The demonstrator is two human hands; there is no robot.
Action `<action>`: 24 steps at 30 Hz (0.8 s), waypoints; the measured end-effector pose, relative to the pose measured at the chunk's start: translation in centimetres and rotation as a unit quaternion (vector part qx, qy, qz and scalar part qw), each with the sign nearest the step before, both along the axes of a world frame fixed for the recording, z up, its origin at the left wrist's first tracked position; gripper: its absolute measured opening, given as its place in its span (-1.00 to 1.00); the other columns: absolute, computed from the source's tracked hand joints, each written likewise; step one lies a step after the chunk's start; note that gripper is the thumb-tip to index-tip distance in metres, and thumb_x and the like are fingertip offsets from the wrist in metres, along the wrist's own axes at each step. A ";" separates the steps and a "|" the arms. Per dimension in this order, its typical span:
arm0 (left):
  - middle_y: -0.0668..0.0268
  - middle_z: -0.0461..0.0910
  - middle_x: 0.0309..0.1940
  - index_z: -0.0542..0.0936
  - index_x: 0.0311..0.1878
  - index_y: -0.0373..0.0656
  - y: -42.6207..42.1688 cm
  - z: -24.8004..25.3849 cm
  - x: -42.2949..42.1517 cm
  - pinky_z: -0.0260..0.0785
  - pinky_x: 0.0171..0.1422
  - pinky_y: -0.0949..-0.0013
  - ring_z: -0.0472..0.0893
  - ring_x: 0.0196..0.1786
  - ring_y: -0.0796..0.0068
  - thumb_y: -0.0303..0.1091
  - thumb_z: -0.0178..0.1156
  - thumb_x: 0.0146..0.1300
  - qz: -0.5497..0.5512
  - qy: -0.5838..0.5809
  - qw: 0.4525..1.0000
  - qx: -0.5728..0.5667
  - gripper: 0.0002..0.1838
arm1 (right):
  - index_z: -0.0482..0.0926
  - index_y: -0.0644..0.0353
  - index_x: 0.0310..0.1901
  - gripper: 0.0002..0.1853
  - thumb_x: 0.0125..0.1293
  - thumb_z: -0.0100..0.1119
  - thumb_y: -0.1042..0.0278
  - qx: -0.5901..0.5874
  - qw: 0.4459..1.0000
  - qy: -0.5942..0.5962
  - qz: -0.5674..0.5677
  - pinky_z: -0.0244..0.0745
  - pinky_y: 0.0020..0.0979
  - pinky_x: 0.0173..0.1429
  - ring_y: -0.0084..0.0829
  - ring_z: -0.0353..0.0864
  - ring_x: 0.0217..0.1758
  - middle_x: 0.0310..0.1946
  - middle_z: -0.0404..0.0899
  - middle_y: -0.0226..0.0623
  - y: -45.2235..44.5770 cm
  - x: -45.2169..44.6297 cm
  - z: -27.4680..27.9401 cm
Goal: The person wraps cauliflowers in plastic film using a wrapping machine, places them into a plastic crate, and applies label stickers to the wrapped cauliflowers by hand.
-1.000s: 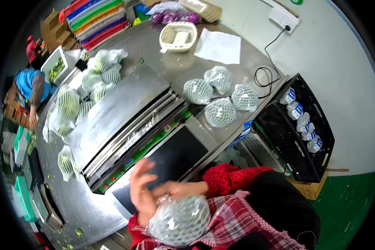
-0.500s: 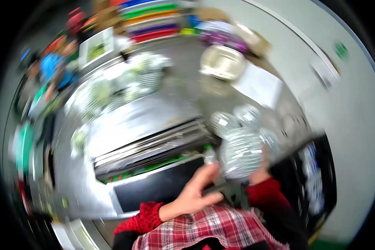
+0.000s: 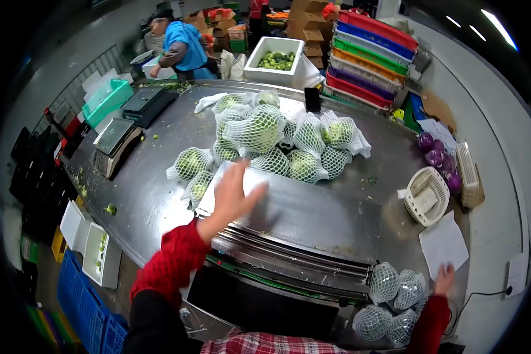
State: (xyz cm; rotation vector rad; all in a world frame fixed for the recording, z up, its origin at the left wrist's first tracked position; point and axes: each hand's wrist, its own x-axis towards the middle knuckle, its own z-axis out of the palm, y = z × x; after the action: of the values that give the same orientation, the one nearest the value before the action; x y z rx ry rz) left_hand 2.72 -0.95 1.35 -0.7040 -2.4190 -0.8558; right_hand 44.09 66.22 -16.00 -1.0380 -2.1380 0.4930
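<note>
My left hand (image 3: 233,197) is open, fingers spread, above the left part of the steel wrapping machine (image 3: 307,221), near a pile of green round vegetables in white foam nets (image 3: 256,131). My right hand (image 3: 444,281) is at the lower right, beside a group of wrapped, netted vegetables (image 3: 385,282) and over the edge of a white paper sheet (image 3: 444,245). Its fingers point up and look slightly apart, with nothing visible in them. A black plate (image 3: 259,304) lies at the machine's front.
A cream basket (image 3: 426,196) and purple bagged vegetables (image 3: 436,156) stand at the right. Stacked coloured crates (image 3: 369,59) and a white foam box (image 3: 273,61) are behind. Scales (image 3: 117,144) stand at the left. A person in blue (image 3: 184,47) is at the far left.
The view has swung left and up. The wrapped vegetable formerly in my hands went to the group at the right; my right hand has let go. My left hand has reached forward towards the netted pile.
</note>
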 end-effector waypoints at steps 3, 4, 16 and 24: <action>0.00 0.46 0.18 0.40 0.24 -0.22 4.4 2.5 -10.0 0.35 0.25 0.08 0.44 0.25 0.01 -0.14 0.43 -0.01 -0.019 0.172 0.983 -0.062 -0.26 | 0.52 0.32 0.13 -0.61 0.32 0.24 0.32 -0.283 0.904 0.049 0.317 0.50 -0.47 0.01 -0.52 0.59 -0.09 -0.12 0.62 -0.29 -22.2 -21.5 14.0; 0.00 0.46 0.18 0.40 0.24 -0.22 5.7 2.8 -11.9 0.35 0.25 0.08 0.44 0.25 0.01 -0.14 0.43 -0.01 -0.022 0.172 0.983 -0.060 -0.26 | 0.53 0.34 0.11 -0.61 0.31 0.25 0.33 -0.289 0.878 -0.022 0.381 0.51 -0.48 -0.01 -0.52 0.60 -0.12 -0.16 0.62 -0.31 -27.6 -26.7 16.1; 0.00 0.57 0.03 0.32 0.26 -0.57 1.0 0.7 -16.0 0.43 0.09 0.37 0.59 0.05 0.30 -0.08 0.33 0.19 0.022 -0.356 0.832 0.424 -0.21 | 0.10 0.52 0.38 0.02 0.26 0.19 -0.30 -0.362 0.748 0.173 0.529 0.29 -0.26 0.37 -0.09 0.42 0.30 0.27 0.36 0.18 -49.1 -52.3 13.7; 0.04 0.66 -0.15 0.54 0.05 -0.46 1.2 1.5 -4.4 0.47 -0.04 0.37 0.66 -0.11 0.38 -0.06 0.33 0.17 -0.124 -0.340 0.921 0.141 -0.39 | 0.48 0.39 0.14 -0.53 0.42 0.12 0.13 -0.403 0.764 0.032 0.502 0.41 -0.38 0.15 -0.40 0.55 0.06 -0.01 0.62 -0.15 -45.6 -36.5 18.0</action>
State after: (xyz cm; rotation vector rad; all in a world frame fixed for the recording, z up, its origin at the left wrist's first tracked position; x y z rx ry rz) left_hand -1.71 0.27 2.88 -0.6857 -2.7180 -1.7581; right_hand 7.59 20.65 2.00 -0.0821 -2.2843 2.0473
